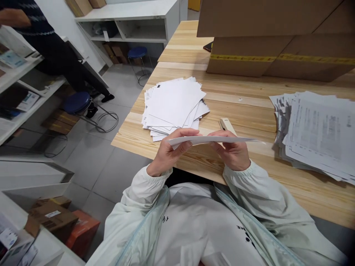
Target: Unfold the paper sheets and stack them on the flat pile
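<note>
My left hand (169, 150) and my right hand (233, 150) both grip a thin set of white sheets (210, 140), held flat and seen edge-on just above the near edge of the wooden table (249, 111). A beige stapler (226, 125) lies on the table right behind the sheets, near my right hand. A loose pile of blank-side-up white papers (173, 105) lies beyond my left hand. A thicker pile of printed papers (318, 133) sits to the right of my right hand.
Large cardboard boxes (277, 40) stand at the back of the table. Left of the table are two blue stools (76, 102), white shelving (133, 26), boxes on the floor (55, 218), and another person (41, 37) standing at the far left.
</note>
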Motion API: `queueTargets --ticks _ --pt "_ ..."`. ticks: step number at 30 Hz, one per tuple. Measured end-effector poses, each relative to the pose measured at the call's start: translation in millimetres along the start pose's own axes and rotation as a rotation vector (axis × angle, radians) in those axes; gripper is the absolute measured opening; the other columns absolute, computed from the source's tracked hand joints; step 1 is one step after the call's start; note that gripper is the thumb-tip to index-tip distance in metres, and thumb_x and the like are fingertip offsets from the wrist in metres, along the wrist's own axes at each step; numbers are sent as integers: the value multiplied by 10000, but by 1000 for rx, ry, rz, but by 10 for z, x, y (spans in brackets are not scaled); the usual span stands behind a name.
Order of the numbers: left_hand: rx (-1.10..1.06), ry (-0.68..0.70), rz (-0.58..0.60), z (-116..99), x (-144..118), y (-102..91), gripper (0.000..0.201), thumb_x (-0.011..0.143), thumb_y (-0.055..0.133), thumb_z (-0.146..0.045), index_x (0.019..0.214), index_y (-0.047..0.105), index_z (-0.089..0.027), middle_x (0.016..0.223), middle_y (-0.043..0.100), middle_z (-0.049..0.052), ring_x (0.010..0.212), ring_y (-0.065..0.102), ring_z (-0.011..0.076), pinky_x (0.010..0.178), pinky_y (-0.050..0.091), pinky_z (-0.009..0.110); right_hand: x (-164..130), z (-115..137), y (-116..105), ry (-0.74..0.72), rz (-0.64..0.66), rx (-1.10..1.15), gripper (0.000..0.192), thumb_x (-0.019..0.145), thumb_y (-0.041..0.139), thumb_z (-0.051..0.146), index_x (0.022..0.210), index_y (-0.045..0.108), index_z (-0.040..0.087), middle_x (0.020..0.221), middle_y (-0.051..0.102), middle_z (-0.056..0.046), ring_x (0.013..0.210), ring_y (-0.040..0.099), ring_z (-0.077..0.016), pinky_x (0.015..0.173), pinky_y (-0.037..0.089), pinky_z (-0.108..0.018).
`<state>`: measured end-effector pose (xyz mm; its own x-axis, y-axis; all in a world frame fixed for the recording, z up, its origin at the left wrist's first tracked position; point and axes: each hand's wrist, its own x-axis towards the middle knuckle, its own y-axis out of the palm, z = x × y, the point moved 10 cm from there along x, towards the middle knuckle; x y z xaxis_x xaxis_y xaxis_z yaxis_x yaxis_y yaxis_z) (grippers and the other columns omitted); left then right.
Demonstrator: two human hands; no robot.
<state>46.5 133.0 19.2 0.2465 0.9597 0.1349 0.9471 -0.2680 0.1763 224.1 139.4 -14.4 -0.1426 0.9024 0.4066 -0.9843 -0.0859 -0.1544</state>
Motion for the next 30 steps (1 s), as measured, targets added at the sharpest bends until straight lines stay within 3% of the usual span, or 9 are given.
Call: queueTargets --ticks 6,17,21,24,26,27,30 --pt "155 88 -51 -27 -11 -67 266 895 670 -403 1073 729 -215 1066 718 72 996 657 220 877 515 332 -33 -91 -89 23 -79 -2 200 812 766 376 959 736 244 937 732 -38 875 676 -205 786 550 -358" --pt "19 123 -68 -132 31 31 360 795 791 -318 1126 679 -228 945 673 39 896 640 186 848 508 326 -72 -52 -80 33 -84 16 236 802 772 357 1001 703 251 949 725 -43 871 681 -214 795 561 -378" --pt "40 130 -171 -160 0 1 414 810 777 -339 1193 650 -246 1028 676 46 947 634 193 876 492 316 -101 22 -217 24 -268 -66 217 835 715 450 909 727 247 893 740 -52 837 691 -224 778 574 -390" --pt "16 97 -260 -124 -143 54 628 847 736 -335 1424 488 -315 1177 673 47 990 630 181 937 480 324 -255 211 -591 46 -545 -126 259 812 727 477 815 705 218 773 714 -53 771 672 -211 740 571 -377" --pt "8 41 -226 -9 -263 206 713 869 702 -344 1509 389 -322 1185 686 58 942 631 174 935 491 337 -432 306 -890 96 -645 -180 252 773 773 439 818 697 203 742 691 -45 702 636 -179 666 554 -329" --pt "13 7 -170 77 -319 318 704 873 690 -355 1512 399 -307 1164 697 65 911 630 173 926 500 340 -521 295 -1018 155 -629 -201 253 756 791 418 850 700 202 743 687 -41 660 615 -161 611 535 -299" --pt "8 -179 168 482 -483 797 615 879 669 -422 1452 518 -259 1054 719 76 809 619 160 849 535 320 -875 -35 -1260 487 -413 -178 338 732 815 396 1009 701 238 767 704 -47 574 605 -155 468 480 -256"
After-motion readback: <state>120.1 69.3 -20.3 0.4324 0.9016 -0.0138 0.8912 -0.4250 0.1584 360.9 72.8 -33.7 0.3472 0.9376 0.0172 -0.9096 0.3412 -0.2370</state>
